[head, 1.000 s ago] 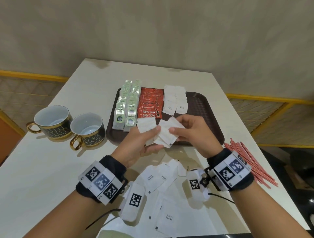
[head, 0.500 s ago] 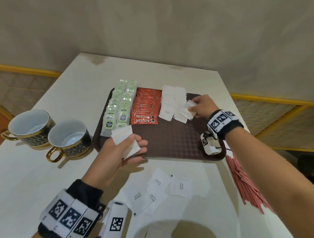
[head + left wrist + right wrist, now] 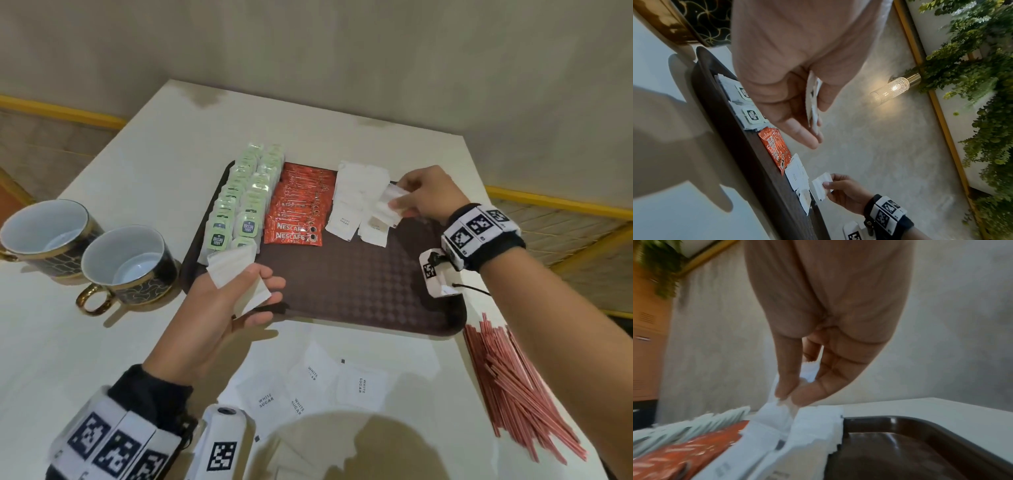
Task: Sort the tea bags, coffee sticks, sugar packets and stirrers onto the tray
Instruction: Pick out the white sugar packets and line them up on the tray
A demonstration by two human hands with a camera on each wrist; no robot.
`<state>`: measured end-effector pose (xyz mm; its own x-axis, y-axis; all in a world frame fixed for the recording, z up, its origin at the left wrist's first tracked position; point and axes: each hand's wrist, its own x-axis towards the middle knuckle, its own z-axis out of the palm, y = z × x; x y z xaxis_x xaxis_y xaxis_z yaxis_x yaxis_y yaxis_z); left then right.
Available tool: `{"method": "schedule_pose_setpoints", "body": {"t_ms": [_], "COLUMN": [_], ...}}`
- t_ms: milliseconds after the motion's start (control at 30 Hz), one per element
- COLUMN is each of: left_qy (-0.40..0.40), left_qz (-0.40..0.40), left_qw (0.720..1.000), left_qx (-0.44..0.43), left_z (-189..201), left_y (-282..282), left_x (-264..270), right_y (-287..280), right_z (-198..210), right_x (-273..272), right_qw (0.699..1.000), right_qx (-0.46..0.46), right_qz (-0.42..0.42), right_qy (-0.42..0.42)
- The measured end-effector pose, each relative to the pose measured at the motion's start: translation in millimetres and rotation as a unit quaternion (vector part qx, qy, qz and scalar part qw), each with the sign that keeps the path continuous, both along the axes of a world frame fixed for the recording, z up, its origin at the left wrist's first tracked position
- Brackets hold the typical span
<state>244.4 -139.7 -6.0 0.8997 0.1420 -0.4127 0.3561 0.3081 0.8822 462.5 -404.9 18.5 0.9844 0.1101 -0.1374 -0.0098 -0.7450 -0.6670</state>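
Note:
A dark brown tray (image 3: pixel 359 291) holds rows of green tea bags (image 3: pixel 243 202), red coffee sticks (image 3: pixel 301 209) and white sugar packets (image 3: pixel 352 198). My right hand (image 3: pixel 397 205) pinches a white sugar packet (image 3: pixel 387 202) just above the right sugar row; the right wrist view shows thumb and finger (image 3: pixel 785 386) closed on it (image 3: pixel 777 415). My left hand (image 3: pixel 253 291) holds a small stack of sugar packets (image 3: pixel 233 270) over the tray's near left corner, seen edge-on (image 3: pixel 813 104) in the left wrist view. Several loose sugar packets (image 3: pixel 308 383) lie on the table near me.
A pile of red stirrers (image 3: pixel 513 387) lies on the table right of the tray. Two dark, gold-handled cups (image 3: pixel 126 267) stand left of the tray. The white table (image 3: pixel 102 342) ends at a beige wall behind.
My hands parted from in front of me. The right hand carried one sugar packet to the sugar rows on the tray; the left kept its stack by the tray's near left corner.

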Motion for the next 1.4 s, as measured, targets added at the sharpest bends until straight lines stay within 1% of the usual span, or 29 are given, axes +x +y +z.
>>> {"method": "schedule_pose_setpoints", "body": {"t_ms": [33,100,200,300,367,467,767,833,933,1000,1100,1167,1267,1333,1400], "left_qy": [0.0,0.0,0.0,-0.002,-0.002,0.001,0.008,0.01,0.01,0.014,0.017,0.018,0.018,0.019,0.021], "left_qz": [0.003,0.01,0.02,0.027,0.033,0.038,0.033,0.03,0.029,0.024,0.015,0.013,0.017,0.021,0.028], "left_qw": [1.0,1.0,1.0,1.0,0.999,0.999,0.999,0.999,0.999,0.999,0.997,0.997,0.996,0.996,0.994], "left_qx": [0.002,0.003,0.001,0.004,0.004,-0.003,-0.012,-0.015,-0.03,-0.044,-0.07,-0.076,-0.08,-0.085,-0.102], "left_z": [0,0,1,2,2,1,-1,-1,0,2,5,5,4,3,3], "left_y": [0,0,1,3,6,8,12,13,15,15,15,16,19,20,22], "left_x": [0,-1,-1,-3,-5,-6,-6,-6,-6,-6,-6,-7,-10,-12,-13], "right_y": [5,21,51,71,74,71,66,63,62,65,70,70,70,72,78], "right_z": [3,1,-13,-23,-28,-32,-30,-27,-20,-20,-25,-30,-33,-31,-30], "right_x": [-3,-10,-17,-16,-13,-8,-2,-1,-1,-4,-4,0,0,-5,-13], "right_qw": [1.0,0.995,0.982,0.964,0.95,0.94,0.934,0.943,0.965,0.972,0.973,0.966,0.957,0.955,0.951], "right_qx": [0.006,-0.023,-0.08,-0.154,-0.196,-0.224,-0.216,-0.191,-0.125,-0.113,-0.154,-0.199,-0.249,-0.259,-0.252], "right_qz": [0.025,0.093,0.168,0.217,0.242,0.258,0.282,0.272,0.227,0.203,0.171,0.161,0.142,0.131,0.145], "right_qy": [0.013,0.033,0.014,-0.008,0.01,0.019,0.026,0.033,0.038,0.031,-0.014,-0.037,-0.038,-0.066,-0.108]}}
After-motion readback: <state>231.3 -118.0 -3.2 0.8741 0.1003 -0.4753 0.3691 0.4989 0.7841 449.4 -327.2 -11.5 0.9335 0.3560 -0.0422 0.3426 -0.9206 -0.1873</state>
